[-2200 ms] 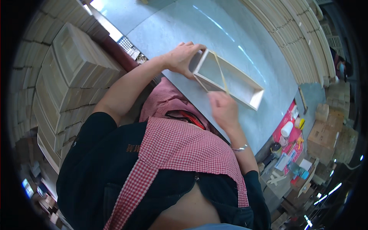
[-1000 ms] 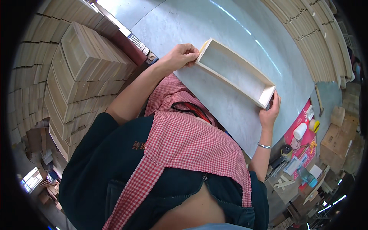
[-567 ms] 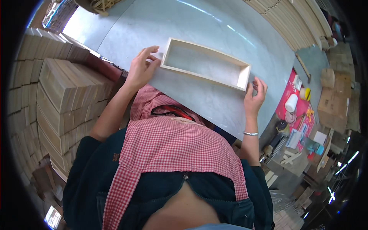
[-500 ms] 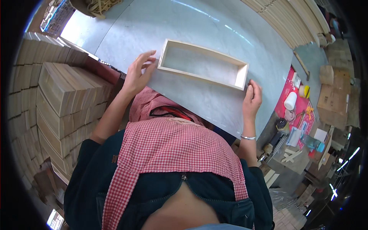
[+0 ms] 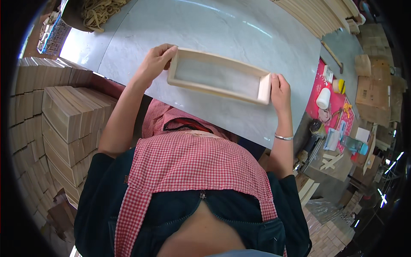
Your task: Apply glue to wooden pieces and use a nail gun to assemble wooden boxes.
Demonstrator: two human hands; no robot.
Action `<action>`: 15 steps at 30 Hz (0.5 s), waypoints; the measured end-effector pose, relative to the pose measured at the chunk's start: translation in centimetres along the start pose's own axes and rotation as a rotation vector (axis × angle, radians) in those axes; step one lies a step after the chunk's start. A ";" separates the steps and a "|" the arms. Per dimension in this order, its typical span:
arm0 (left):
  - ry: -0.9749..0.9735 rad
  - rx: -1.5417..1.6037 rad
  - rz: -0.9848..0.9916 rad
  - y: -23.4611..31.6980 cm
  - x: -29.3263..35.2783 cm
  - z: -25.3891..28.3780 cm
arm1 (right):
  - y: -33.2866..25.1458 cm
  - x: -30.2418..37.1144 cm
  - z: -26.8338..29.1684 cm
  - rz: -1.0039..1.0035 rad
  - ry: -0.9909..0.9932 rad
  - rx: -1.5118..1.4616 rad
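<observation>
A long rectangular wooden frame of pale wood, with open middle, is at the near part of the grey marbled tabletop. My left hand grips its left short end, thumb and fingers on the upper edge. At the opposite short end, my right hand is closed on the side, with the thumb toward the frame. The frame's near edge is slightly blurred, and I cannot tell whether it is lifted off the table.
Stacked wooden frames rise close on my left. Wooden strips lie at the far right. Top left stands a container of tan bands. A hammer, white bottle and yellow tape roll are to the right.
Both hands were beside the frame, apart from its ends; now they hold it at both ends. The frame has shifted slightly left in the view.
</observation>
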State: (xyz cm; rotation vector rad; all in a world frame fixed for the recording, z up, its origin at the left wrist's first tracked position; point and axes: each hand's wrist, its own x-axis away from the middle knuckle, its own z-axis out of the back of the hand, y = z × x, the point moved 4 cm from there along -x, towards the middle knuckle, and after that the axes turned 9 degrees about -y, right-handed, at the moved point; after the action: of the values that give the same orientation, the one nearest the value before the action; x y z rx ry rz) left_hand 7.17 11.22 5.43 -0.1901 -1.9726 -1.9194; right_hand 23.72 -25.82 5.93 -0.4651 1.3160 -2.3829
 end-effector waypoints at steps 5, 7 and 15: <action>0.063 -0.041 -0.053 -2.4 1.4 -1.2 | 1.5 1.3 -0.5 -0.033 -0.084 -0.052; 0.018 0.029 -0.038 -3.0 3.0 -1.0 | 0.5 3.3 -0.5 -0.078 -0.125 -0.121; -0.065 0.005 0.032 -3.3 4.0 -0.1 | 1.4 5.4 -1.6 -0.180 -0.251 -0.315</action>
State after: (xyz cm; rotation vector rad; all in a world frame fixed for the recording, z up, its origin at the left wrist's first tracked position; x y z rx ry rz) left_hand 2.36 10.28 3.77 -0.2846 -2.0034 -1.9101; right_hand 18.52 -27.91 4.51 -0.9756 1.5904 -2.1656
